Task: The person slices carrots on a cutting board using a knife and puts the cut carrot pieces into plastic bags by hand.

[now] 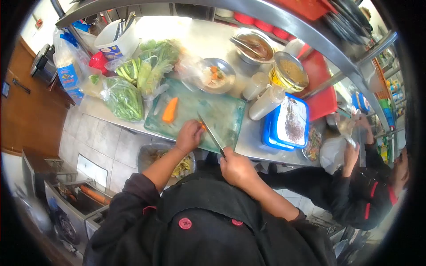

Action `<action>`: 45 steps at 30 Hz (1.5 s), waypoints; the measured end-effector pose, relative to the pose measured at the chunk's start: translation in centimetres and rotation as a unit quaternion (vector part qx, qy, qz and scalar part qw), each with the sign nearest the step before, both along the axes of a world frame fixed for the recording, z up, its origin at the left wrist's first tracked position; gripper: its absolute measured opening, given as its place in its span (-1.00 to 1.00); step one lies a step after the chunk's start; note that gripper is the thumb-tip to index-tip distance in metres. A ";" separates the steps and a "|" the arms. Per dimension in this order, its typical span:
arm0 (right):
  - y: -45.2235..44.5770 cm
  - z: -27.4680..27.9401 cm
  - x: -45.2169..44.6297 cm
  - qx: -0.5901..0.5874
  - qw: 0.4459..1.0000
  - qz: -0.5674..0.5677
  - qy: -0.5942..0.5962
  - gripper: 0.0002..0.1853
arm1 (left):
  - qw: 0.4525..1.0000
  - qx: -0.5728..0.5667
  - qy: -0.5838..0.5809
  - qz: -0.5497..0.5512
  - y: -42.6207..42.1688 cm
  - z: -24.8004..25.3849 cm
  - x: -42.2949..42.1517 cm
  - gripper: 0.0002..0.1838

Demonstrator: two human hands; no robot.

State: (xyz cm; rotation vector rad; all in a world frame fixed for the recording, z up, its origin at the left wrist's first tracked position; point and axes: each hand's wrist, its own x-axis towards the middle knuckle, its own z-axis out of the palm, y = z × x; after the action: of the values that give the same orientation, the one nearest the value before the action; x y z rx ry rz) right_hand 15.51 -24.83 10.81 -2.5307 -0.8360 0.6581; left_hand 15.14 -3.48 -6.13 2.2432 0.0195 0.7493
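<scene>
A green cutting board (222,108) lies on the steel table before me. In my right hand (238,167) is the handle of a kitchen knife (211,132), its blade slanting up and left over the board's front part. Close to the blade, my left hand (190,135) is closed on a small orange piece of carrot (203,126), mostly hidden by the fingers. A larger peeled carrot piece (170,110) rests on the board's left side, apart from both hands. Behind the board sits a metal bowl (227,79) with cut vegetables in it.
Bagged green vegetables (123,98) lie left of the board. To the right stand squeeze bottles (267,103) and a blue-rimmed container (287,122). A scrap bin (148,159) is below the table edge. A co-worker (359,190) works at right. A steel shelf rail (301,26) crosses overhead.
</scene>
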 end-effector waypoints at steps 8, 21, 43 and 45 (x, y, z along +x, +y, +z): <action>0.1 -1.5 0.0 0.024 0.999 -0.001 0.027 -0.82 | 0.999 0.022 0.040 -0.008 0.0 -0.6 -0.1 -0.82; 2.3 -2.0 1.9 -0.051 0.995 0.001 0.081 -0.77 | 0.999 0.039 0.029 -0.005 0.4 -0.7 -0.1 -0.75; -0.1 -0.2 1.8 -0.008 0.999 -0.006 0.040 -0.78 | 1.000 0.020 -0.021 0.004 -0.2 -0.5 0.0 -0.82; -0.2 0.0 1.7 -0.012 0.999 -0.001 0.046 -0.78 | 0.999 0.024 -0.027 0.004 -0.1 -0.5 0.0 -0.82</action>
State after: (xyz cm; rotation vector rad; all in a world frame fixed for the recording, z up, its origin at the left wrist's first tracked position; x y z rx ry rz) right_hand 17.22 -24.99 10.76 -2.5017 -0.7975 0.7825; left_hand 15.19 -3.63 -6.67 2.2683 -0.0166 0.8227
